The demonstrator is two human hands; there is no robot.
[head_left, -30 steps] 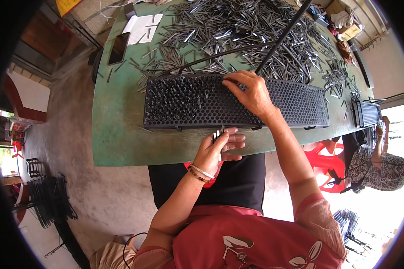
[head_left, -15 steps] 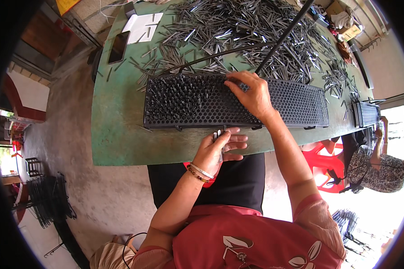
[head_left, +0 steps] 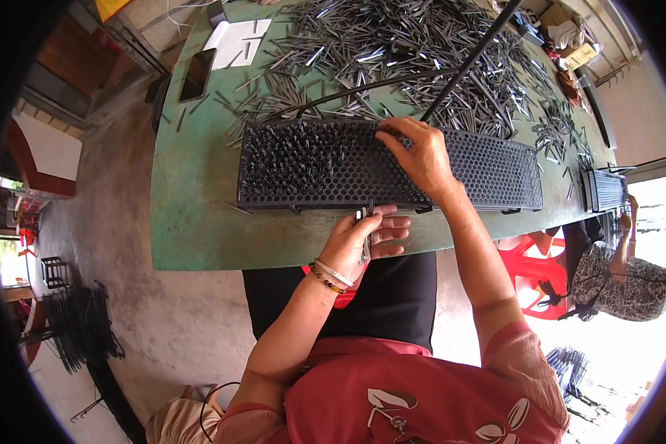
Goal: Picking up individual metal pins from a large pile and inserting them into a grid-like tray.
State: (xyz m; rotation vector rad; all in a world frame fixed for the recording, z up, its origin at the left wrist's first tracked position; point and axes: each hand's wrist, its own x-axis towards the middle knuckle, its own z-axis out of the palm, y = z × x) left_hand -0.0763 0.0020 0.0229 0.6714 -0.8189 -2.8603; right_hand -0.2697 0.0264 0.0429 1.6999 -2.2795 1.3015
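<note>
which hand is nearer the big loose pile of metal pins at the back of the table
Right. The right hand lies on the black perforated tray, just short of the pin pile. The left hand is at the table's near edge, holding a few pins.

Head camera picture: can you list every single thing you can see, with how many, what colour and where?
Perforated tray: one, black, on the table's near part, its left half filled with pins.
Loose metal pins: too many to count, grey, heaped behind the tray.
Table: one, green.
Rods: two, black, lying across the heap.
Paper sheets: white, far left corner.
Plastic stool: one, red, right of the table.
Another person: one, patterned clothes, far right.
Left hand: holds a small bunch of pins at the table's near edge.
Right hand: rests on the tray's far edge.
</note>
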